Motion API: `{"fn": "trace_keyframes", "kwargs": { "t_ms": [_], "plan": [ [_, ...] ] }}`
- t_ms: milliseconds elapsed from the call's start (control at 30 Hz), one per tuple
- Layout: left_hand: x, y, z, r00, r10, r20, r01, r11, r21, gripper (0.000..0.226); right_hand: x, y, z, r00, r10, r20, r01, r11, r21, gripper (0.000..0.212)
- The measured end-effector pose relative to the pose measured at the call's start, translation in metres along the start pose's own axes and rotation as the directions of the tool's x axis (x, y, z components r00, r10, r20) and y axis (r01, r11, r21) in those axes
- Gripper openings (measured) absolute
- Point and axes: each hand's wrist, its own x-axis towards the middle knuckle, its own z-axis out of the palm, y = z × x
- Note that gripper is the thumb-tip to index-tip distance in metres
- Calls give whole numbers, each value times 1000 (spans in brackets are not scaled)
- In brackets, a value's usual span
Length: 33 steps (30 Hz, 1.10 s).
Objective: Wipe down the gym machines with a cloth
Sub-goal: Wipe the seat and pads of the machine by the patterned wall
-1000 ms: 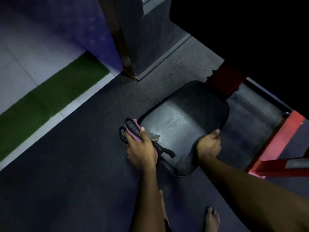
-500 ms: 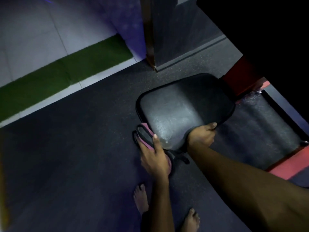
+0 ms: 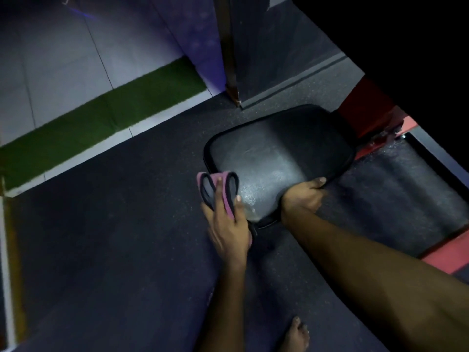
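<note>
A black padded machine seat (image 3: 276,158) sits low over the dark rubber floor, its surface shiny with wet streaks. My left hand (image 3: 228,224) holds a pink cloth with black edging (image 3: 218,189) against the seat's near left edge, thumb lying along the pad. My right hand (image 3: 304,196) grips the seat's near right rim, fingers curled under it and thumb on top.
The machine's red frame (image 3: 365,110) joins the seat at the far right, with a red base bar (image 3: 446,262) and a black footplate (image 3: 406,189) to the right. A dark pillar (image 3: 229,59) stands behind. A green turf strip (image 3: 101,120) and pale tiles lie left. My bare foot (image 3: 297,336) shows below.
My left hand has slid the cloth along the seat's left edge, away from me. My right hand keeps its grip on the rim. The view has shifted.
</note>
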Motion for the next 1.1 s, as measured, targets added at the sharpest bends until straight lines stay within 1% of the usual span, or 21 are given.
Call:
{"fn": "trace_keyframes", "kwargs": {
  "t_ms": [67, 100, 167, 200, 233, 267, 367, 433, 500, 567, 633, 667, 700, 733, 767, 833, 867, 900, 967, 1033, 1100],
  "plan": [
    [-10, -6, -3, 977, 204, 59, -212, 955, 208, 57, 6, 8, -13, 990, -49, 130, 45, 999, 30, 60],
    [-11, -10, -3, 937, 327, 121, -349, 881, 320, 59, 15, 18, -18, 966, -75, 249, 55, 995, 83, 61],
    [-7, -13, -2, 778, 553, 299, -626, 649, 431, 64, 39, 37, -30, 873, -65, 483, -28, 983, 184, 63],
    [-3, -11, 1, 694, 614, 375, -716, 537, 447, 65, 50, 45, -40, 831, -42, 555, -78, 979, 190, 68],
    [0, -7, 5, 643, 634, 429, -760, 459, 460, 65, 63, 55, -52, 806, -21, 591, -113, 976, 188, 72],
    [3, -1, 8, 638, 616, 461, -764, 433, 479, 65, 71, 61, -63, 799, -16, 601, -111, 979, 173, 76],
    [-7, 20, 20, 675, 527, 516, -734, 415, 537, 71, 86, 80, -91, 827, -42, 561, -96, 972, 214, 75],
    [-11, 33, 26, 636, 531, 560, -771, 395, 500, 76, 81, 85, -104, 851, -72, 520, -93, 954, 284, 65],
    [-8, 44, 19, 575, 555, 601, -818, 416, 397, 77, 67, 83, -112, 897, -127, 423, -38, 932, 360, 43],
    [1, 58, -1, 570, 529, 629, -774, 603, 195, 75, 42, 76, -115, 935, -248, 255, 147, 921, 360, 22],
    [21, 68, -21, 610, 455, 648, -613, 790, 21, 66, -3, 65, -111, 911, -410, 33, 385, 878, 286, 8],
    [35, 70, -28, 646, 427, 633, -525, 850, -39, 60, -29, 61, -104, 882, -471, -36, 465, 853, 237, 9],
    [52, 72, -33, 672, 420, 610, -462, 881, -99, 54, -56, 53, -96, 849, -521, -86, 527, 828, 192, 19],
    [68, 72, -36, 692, 421, 586, -424, 894, -142, 48, -80, 45, -86, 833, -547, -80, 553, 822, 134, 31],
    [86, 72, -38, 693, 440, 571, -428, 889, -164, 44, -102, 34, -74, 849, -529, -22, 529, 847, 51, 47],
    [119, 72, -40, 690, 478, 543, -508, 855, -108, 39, -124, 17, -44, 919, -353, 175, 378, 915, -141, 84],
    [134, 75, -39, 696, 483, 531, -539, 840, -59, 37, -124, 11, -29, 938, -270, 218, 318, 921, -224, 97],
    [152, 73, -37, 692, 484, 536, -568, 823, -9, 35, -124, 11, -14, 956, -219, 196, 271, 916, -297, 102],
    [182, 69, -28, 692, 463, 554, -606, 790, 97, 33, -121, 14, 1, 975, -207, 77, 221, 907, -358, 96],
    [212, 68, -15, 652, 428, 626, -656, 732, 183, 36, -133, 24, 10, 971, -223, -84, 185, 928, -324, 86],
    [230, 71, -3, 634, 356, 686, -664, 706, 247, 42, -147, 35, 13, 964, -204, -170, 151, 948, -278, 81]
  ]
}}
